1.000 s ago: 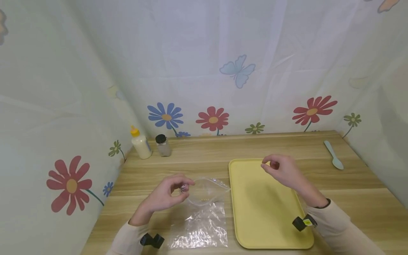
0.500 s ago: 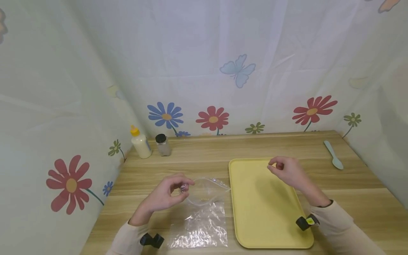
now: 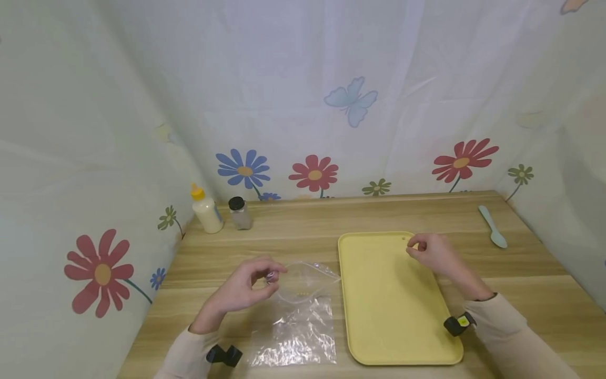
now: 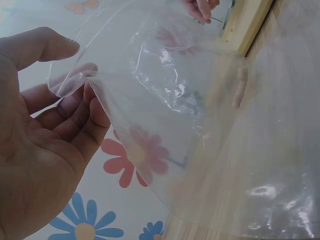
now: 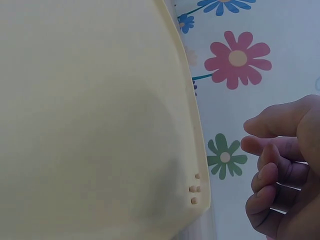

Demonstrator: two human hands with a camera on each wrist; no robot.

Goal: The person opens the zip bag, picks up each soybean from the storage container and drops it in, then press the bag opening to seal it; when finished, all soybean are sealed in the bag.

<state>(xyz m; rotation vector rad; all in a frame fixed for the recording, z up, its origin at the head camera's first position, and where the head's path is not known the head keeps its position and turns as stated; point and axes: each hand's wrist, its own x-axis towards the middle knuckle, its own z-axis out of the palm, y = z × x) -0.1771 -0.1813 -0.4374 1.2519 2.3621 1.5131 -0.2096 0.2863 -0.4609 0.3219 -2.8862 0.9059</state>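
At the left, my left hand (image 3: 251, 287) curls its fingers on the rim of a clear plastic zip bag (image 3: 295, 331), whose mouth gapes. The left wrist view shows the bag's edge over the curled fingers, the thumb (image 4: 47, 45) apart from them. A short row of small pale beads (image 4: 241, 87) shows in the bag. My right hand (image 3: 432, 253) hovers over the far right corner of a yellow tray (image 3: 397, 316), fingers loosely curled, thumb and index tips close with nothing visible between them. Several small round beads (image 5: 195, 189) lie in that tray corner.
A glue bottle (image 3: 208, 216) with a yellow cap and a small clear jar (image 3: 242, 218) with a black lid stand at the back left. A pale green spoon (image 3: 492, 226) lies right of the tray. Flowered cloth (image 3: 265, 95) hangs behind the wooden table.
My right hand has moved right, toward the tray's far right corner, uncovering a small bead there. The left hand and bag stay in place. The head view has shifted slightly.
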